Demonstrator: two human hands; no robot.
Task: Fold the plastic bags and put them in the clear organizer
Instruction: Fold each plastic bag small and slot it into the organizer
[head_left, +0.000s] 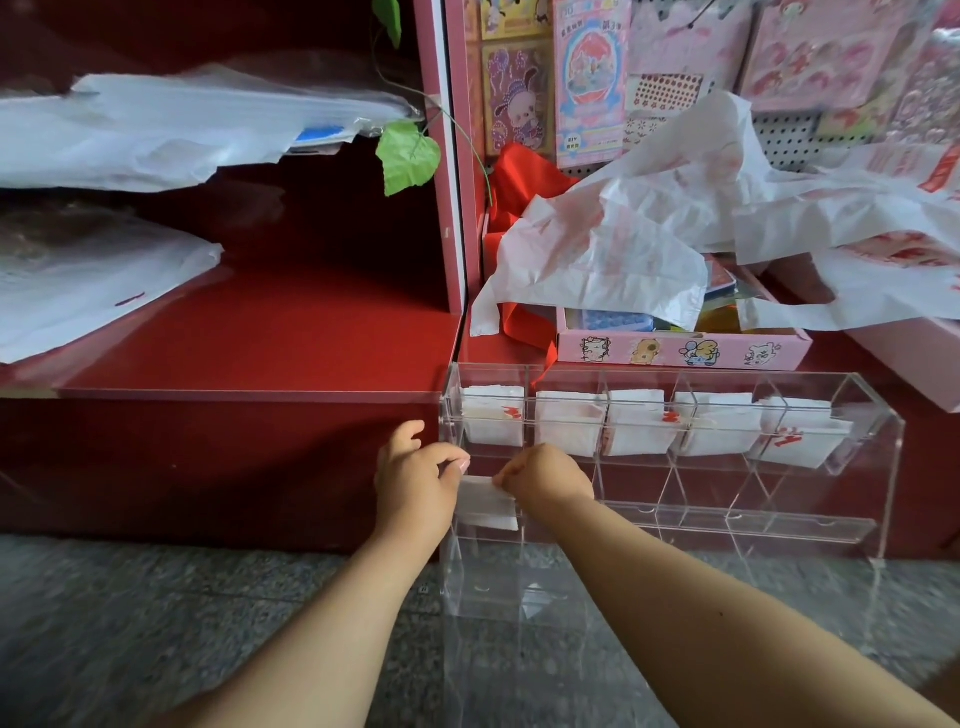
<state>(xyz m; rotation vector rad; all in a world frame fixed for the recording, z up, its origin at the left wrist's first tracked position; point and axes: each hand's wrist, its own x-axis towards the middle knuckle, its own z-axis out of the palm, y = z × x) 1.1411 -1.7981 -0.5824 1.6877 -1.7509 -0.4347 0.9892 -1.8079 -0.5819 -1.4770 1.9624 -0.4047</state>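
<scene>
Hidden behind the right hand (545, 478): the right edge of the small folded white plastic bag (488, 501) and the fingertips pinching it. Cut off by the right edge: the loose white plastic bags with red print (779, 208). Too blurred to read: red print on the folded bags in the clear acrylic organizer (675, 519).

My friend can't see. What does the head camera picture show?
Two hands, left hand and right hand, push a folded bag into a clear organizer whose top row holds five folded bags. Crumpled bags lie behind.
</scene>
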